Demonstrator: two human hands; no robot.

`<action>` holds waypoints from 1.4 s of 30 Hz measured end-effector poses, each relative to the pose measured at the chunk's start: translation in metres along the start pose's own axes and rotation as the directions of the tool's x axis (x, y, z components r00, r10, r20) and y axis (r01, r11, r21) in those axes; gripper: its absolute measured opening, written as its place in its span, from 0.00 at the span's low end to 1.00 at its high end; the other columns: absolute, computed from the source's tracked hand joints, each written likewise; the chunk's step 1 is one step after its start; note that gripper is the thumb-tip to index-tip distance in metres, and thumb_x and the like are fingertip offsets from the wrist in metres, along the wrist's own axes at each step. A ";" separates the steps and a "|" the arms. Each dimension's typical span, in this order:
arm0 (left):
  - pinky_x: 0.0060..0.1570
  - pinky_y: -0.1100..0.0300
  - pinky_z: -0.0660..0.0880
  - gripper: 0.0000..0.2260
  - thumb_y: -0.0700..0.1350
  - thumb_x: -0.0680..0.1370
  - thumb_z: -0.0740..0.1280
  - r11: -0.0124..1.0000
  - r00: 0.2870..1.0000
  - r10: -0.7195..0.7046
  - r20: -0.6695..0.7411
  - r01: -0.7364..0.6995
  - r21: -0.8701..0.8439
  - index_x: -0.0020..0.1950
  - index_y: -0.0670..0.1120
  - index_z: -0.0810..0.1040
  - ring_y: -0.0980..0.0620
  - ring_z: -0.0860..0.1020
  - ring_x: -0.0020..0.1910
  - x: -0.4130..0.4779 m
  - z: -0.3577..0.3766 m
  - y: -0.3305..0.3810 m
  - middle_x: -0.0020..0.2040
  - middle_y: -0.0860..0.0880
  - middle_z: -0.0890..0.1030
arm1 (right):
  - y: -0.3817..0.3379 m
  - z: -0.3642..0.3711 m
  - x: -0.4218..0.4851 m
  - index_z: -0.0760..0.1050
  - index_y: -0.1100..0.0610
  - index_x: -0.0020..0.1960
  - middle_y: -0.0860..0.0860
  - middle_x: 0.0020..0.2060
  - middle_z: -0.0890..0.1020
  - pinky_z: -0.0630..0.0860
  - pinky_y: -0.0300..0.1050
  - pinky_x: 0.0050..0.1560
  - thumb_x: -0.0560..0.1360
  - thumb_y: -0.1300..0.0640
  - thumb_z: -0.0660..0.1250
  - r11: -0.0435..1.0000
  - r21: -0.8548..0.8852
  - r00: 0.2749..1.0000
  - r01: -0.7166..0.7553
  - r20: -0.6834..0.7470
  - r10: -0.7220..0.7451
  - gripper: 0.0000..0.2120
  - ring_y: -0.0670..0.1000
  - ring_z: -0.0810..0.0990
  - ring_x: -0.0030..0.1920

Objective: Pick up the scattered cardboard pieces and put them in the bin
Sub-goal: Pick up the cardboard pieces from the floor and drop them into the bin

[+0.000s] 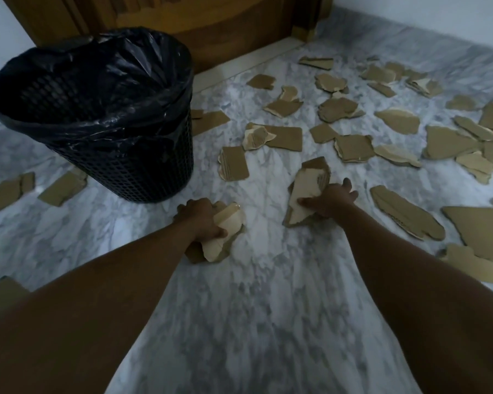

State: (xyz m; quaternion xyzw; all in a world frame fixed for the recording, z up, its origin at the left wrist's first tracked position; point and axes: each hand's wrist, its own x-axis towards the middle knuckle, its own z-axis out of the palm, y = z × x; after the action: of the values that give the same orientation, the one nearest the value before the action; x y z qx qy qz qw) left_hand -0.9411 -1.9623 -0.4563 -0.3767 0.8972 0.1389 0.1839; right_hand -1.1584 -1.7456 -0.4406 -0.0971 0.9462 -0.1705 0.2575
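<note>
Head view, L hand (201, 218): clamped on a torn cardboard wad (221, 233), low on the floor (268, 280).
R hand (332, 201): fingers closed round a second cardboard piece (303, 194).
Bin (97, 115): lined, upright, just beyond L hand; looks empty.
Scattered pieces (353, 147): most lie to the R.
Tip: firm grip, lift both loads, drop over rim.

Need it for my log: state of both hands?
Left hand: closed, holding a crumpled bunch of torn brown cardboard.
Right hand: closed, holding a long torn brown cardboard piece.

Single head-worn wide-angle view, facing forward and down, near the marble floor (268, 322)
</note>
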 end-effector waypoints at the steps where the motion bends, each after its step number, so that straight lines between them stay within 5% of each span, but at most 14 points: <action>1: 0.64 0.46 0.69 0.42 0.66 0.65 0.74 1.000 1.000 -0.008 -0.008 0.008 -0.003 0.71 0.45 0.65 0.39 0.70 0.66 -0.001 -0.001 0.001 0.67 0.42 0.71 | -0.005 -0.002 0.006 0.63 0.60 0.74 0.57 0.77 0.55 0.61 0.65 0.71 0.60 0.30 0.75 0.998 -0.067 1.000 -0.010 0.024 0.011 0.54 0.64 0.56 0.75; 5: 0.62 0.44 0.71 0.46 0.64 0.62 0.77 0.993 0.996 -0.085 -0.008 0.084 -0.087 0.71 0.43 0.63 0.37 0.69 0.66 -0.008 -0.004 0.004 0.67 0.41 0.71 | -0.021 -0.001 0.008 0.61 0.60 0.74 0.60 0.71 0.65 0.68 0.61 0.69 0.61 0.34 0.78 0.988 -0.153 0.999 0.038 0.038 -0.033 0.53 0.62 0.64 0.71; 10: 0.60 0.47 0.71 0.35 0.61 0.69 0.74 0.994 0.993 -0.109 -0.041 0.109 -0.008 0.68 0.44 0.68 0.39 0.67 0.67 -0.039 -0.013 0.022 0.67 0.41 0.71 | -0.038 0.023 -0.037 0.59 0.64 0.75 0.61 0.70 0.69 0.78 0.50 0.60 0.62 0.43 0.81 0.983 -0.101 0.971 0.153 0.201 -0.131 0.53 0.60 0.71 0.69; 15: 0.58 0.49 0.71 0.24 0.55 0.77 0.68 0.994 0.981 -0.108 -0.164 0.104 -0.035 0.67 0.45 0.68 0.40 0.64 0.67 -0.081 -0.002 0.030 0.68 0.43 0.67 | -0.037 0.040 -0.087 0.62 0.61 0.73 0.58 0.69 0.70 0.77 0.51 0.62 0.62 0.44 0.82 0.933 -0.202 0.932 0.299 0.273 -0.240 0.49 0.58 0.72 0.68; 19: 0.63 0.52 0.69 0.20 0.51 0.80 0.65 0.998 0.996 -0.045 -0.075 0.042 -0.047 0.68 0.46 0.68 0.42 0.70 0.64 -0.106 -0.001 0.019 0.67 0.44 0.71 | -0.027 0.033 -0.121 0.65 0.59 0.71 0.57 0.66 0.72 0.75 0.46 0.60 0.65 0.44 0.79 0.874 -0.280 0.905 0.397 0.278 -0.323 0.42 0.55 0.74 0.65; 22: 0.62 0.53 0.72 0.20 0.49 0.81 0.62 0.974 0.999 0.023 -0.023 -0.028 -0.226 0.70 0.44 0.67 0.44 0.73 0.63 -0.120 -0.016 0.017 0.67 0.43 0.72 | -0.027 0.010 -0.150 0.69 0.60 0.68 0.56 0.64 0.75 0.77 0.43 0.55 0.70 0.45 0.76 0.851 -0.276 0.884 0.447 0.278 -0.375 0.34 0.53 0.78 0.60; 27: 0.58 0.58 0.70 0.24 0.48 0.82 0.62 0.796 0.959 0.207 -0.192 -0.279 -0.538 0.75 0.43 0.63 0.43 0.71 0.67 -0.144 -0.127 0.004 0.71 0.45 0.69 | -0.081 -0.058 -0.214 0.76 0.57 0.53 0.51 0.45 0.81 0.70 0.32 0.28 0.74 0.46 0.72 0.786 -0.107 0.785 0.609 -0.059 -0.616 0.17 0.40 0.76 0.35; 31: 0.58 0.53 0.74 0.24 0.47 0.80 0.64 0.621 0.892 0.191 -0.411 -0.434 -0.653 0.74 0.43 0.64 0.45 0.74 0.62 -0.186 -0.264 -0.039 0.66 0.45 0.73 | -0.156 -0.092 -0.276 0.76 0.56 0.51 0.49 0.41 0.81 0.77 0.43 0.32 0.75 0.46 0.70 0.621 0.019 0.576 0.784 -0.394 -0.716 0.14 0.46 0.81 0.38; 35: 0.55 0.57 0.70 0.23 0.46 0.81 0.62 0.501 0.784 0.040 -0.619 -0.552 -0.667 0.75 0.43 0.62 0.47 0.72 0.61 -0.205 -0.329 -0.085 0.65 0.45 0.72 | -0.243 -0.106 -0.308 0.76 0.58 0.51 0.53 0.43 0.81 0.76 0.47 0.35 0.70 0.43 0.65 0.503 0.114 0.474 0.857 -0.557 -0.682 0.20 0.53 0.81 0.42; 37: 0.58 0.56 0.71 0.24 0.48 0.82 0.60 0.403 0.818 0.004 -0.576 -0.528 -0.747 0.76 0.42 0.59 0.47 0.72 0.63 -0.202 -0.329 -0.106 0.68 0.45 0.71 | -0.285 -0.106 -0.316 0.74 0.59 0.56 0.51 0.47 0.80 0.75 0.46 0.41 0.74 0.43 0.66 0.512 0.137 0.508 0.848 -0.484 -0.712 0.20 0.53 0.80 0.46; 39: 0.60 0.53 0.74 0.26 0.50 0.83 0.59 0.341 0.906 0.074 -0.416 -0.415 -0.844 0.78 0.43 0.56 0.47 0.76 0.60 -0.197 -0.322 -0.126 0.72 0.44 0.69 | -0.316 -0.101 -0.321 0.72 0.53 0.57 0.47 0.47 0.79 0.80 0.50 0.42 0.77 0.46 0.70 0.611 0.230 0.653 0.757 -0.243 -0.717 0.15 0.52 0.81 0.46; 41: 0.54 0.52 0.77 0.23 0.49 0.85 0.55 0.445 0.955 0.148 -0.258 -0.298 -0.845 0.79 0.44 0.57 0.54 0.79 0.43 -0.198 -0.311 -0.148 0.72 0.44 0.68 | -0.334 -0.093 -0.325 0.73 0.51 0.55 0.51 0.50 0.80 0.84 0.55 0.44 0.76 0.45 0.70 0.759 0.242 0.791 0.604 -0.068 -0.608 0.13 0.56 0.82 0.48; 42: 0.68 0.49 0.58 0.21 0.49 0.85 0.54 0.471 0.968 0.149 -0.204 -0.250 -0.846 0.77 0.46 0.59 0.55 0.76 0.35 -0.201 -0.306 -0.160 0.69 0.45 0.70 | -0.341 -0.089 -0.328 0.74 0.52 0.57 0.54 0.52 0.81 0.84 0.57 0.44 0.77 0.45 0.69 0.800 0.213 0.824 0.561 -0.057 -0.563 0.14 0.57 0.82 0.48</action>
State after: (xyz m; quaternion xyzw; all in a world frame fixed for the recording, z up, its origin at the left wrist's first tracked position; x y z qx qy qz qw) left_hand -0.7636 -2.0635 -0.1135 -0.3171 0.7518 0.5706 -0.0930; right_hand -0.8941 -1.9471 -0.0925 -0.3448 0.8488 -0.3423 0.2087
